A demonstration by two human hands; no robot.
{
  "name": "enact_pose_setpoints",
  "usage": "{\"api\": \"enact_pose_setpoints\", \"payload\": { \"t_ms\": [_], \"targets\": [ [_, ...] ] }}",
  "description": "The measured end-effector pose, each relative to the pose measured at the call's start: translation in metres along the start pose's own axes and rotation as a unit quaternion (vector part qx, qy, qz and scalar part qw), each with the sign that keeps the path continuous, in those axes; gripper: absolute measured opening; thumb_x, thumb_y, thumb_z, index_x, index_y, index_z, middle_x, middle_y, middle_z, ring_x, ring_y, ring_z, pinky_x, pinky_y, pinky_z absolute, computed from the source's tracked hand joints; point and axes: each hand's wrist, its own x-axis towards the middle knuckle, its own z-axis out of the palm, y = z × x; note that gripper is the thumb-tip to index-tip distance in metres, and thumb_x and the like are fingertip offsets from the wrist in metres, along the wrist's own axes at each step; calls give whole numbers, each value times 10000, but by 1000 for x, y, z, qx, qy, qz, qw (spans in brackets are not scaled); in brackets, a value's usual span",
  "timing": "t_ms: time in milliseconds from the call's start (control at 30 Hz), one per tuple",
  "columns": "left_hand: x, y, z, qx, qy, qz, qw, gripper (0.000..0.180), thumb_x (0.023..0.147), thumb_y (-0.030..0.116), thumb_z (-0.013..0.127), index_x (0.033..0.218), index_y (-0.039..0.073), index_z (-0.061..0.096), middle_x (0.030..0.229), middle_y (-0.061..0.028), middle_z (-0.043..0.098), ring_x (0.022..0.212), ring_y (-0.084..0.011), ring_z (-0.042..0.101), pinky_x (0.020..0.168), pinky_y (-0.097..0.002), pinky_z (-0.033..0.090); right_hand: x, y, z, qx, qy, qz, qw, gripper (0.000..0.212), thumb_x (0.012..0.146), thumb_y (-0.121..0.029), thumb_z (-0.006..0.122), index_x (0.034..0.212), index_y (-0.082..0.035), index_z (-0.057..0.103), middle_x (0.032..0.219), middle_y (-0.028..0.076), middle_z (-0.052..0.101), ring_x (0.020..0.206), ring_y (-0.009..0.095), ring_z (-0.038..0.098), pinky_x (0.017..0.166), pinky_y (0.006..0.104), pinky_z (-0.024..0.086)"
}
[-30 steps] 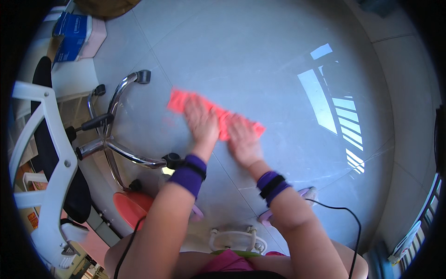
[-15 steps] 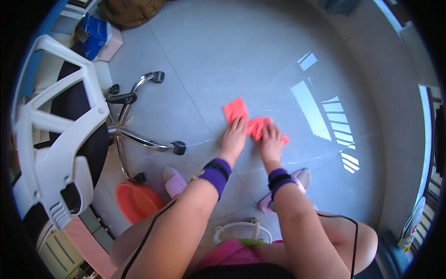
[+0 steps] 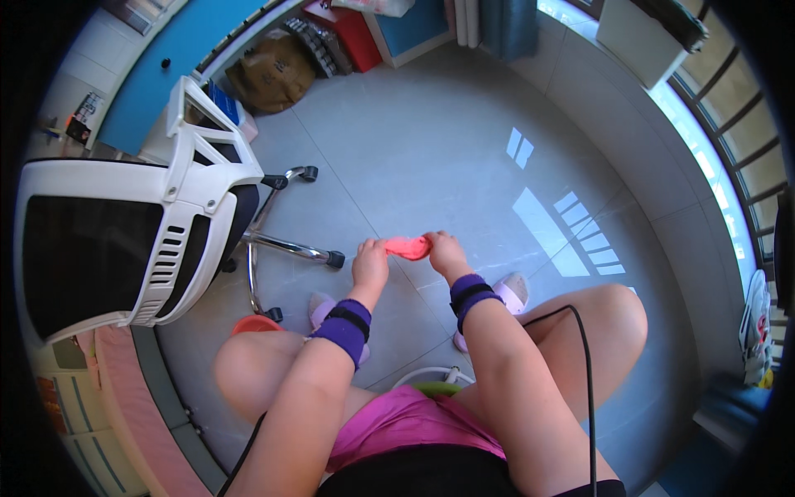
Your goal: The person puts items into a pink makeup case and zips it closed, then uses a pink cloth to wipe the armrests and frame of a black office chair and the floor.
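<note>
Both hands pinch the small bunched pink cloth (image 3: pixel 407 247) just above the grey tiled floor (image 3: pixel 431 157): left hand (image 3: pixel 370 263) one end, right hand (image 3: pixel 441 251) the other. Hold both ends tight and twist evenly.

soft pink cloth (image 3: pixel 407 247), glossy tiled floor (image 3: pixel 464 149)

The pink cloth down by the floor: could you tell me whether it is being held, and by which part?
Yes. The left hand and right hand grip the bunched pink cloth by opposite ends.

White office chair (image 3: pixel 141 240) left; brown bag (image 3: pixel 273 70) far; red box (image 3: pixel 344 33).
</note>
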Motion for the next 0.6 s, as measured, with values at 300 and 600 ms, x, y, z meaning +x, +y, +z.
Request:
{"api": "enact_pose_setpoints", "payload": {
  "t_ms": [300,600],
  "targets": [
    [37,69,-73,37,130,97,986,186,893,112,633,1075,75,646,1037,-136,591,1039,-344,572,839,-457,522,0,-17,-68,111,93,-3,990,333,939,-96,500,1216,-153,676,1228,138,642,1081,363,622,919,443,527],
    [110,70,-50,36,119,153,980,220,863,70,632,1078,101,597,1061,-107,557,1053,-321,552,848,-443,517,29,6,-82,43,222,-63,972,314,900,-112,606,1191,-198,687,1222,73,641,1128,312,582,913,447,494]
  ]
}}
